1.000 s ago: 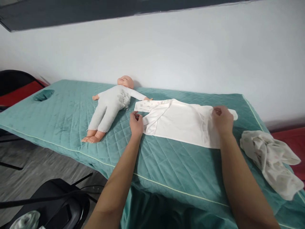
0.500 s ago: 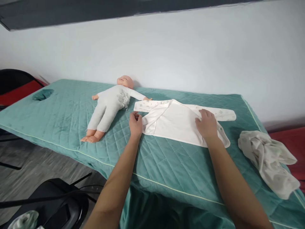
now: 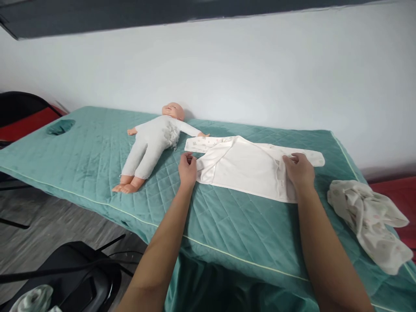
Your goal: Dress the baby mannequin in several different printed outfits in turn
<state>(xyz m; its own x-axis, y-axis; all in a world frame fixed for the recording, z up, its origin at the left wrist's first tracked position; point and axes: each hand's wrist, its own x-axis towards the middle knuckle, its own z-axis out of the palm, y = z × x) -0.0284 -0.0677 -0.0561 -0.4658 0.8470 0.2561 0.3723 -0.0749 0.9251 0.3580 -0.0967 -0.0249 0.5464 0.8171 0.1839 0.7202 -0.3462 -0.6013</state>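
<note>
A white baby garment (image 3: 242, 167) lies spread flat on the teal quilted table (image 3: 227, 225). My left hand (image 3: 187, 170) pinches its left edge, fingers closed on the fabric. My right hand (image 3: 299, 170) presses on the garment's right part near the snaps, fingers curled on the cloth. A baby doll (image 3: 152, 141) in a white suit lies on its back to the left of the garment, one arm touching the garment's sleeve.
A crumpled patterned cloth (image 3: 370, 219) lies at the table's right end. A face hole (image 3: 60, 127) opens at the table's far left. A black chair (image 3: 68, 277) with a cloth on it stands below left. A white wall runs behind the table.
My right hand moved left over the garment and then back right, folding the right flap in. My left hand stayed on the left edge.
</note>
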